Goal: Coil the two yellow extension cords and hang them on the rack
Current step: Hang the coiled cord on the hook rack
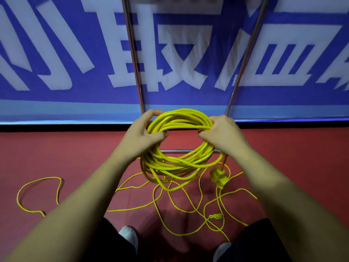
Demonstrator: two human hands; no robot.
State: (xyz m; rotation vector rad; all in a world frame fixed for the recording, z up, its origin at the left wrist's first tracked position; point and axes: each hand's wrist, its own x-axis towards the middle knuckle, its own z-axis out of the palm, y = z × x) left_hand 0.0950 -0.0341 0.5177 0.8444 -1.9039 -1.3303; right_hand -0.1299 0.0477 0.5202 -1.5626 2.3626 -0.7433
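Note:
A coiled yellow extension cord (181,159) hangs in the air in front of me. My left hand (143,131) grips the coil's upper left side. Its upper right side is held by my right hand (221,131). The cord's yellow plug (219,176) dangles below my right wrist. A second yellow cord (188,203) lies loose and tangled on the red floor beneath, with a knot-like end (216,216) near my right shoe. The metal rack (135,59) rises behind the coil as two slanted poles joined by a low crossbar (175,151).
A blue banner (56,53) with large white characters covers the wall behind the rack. A loop of loose cord (37,193) trails out to the left on the red floor (56,152). My shoes (128,237) show at the bottom edge.

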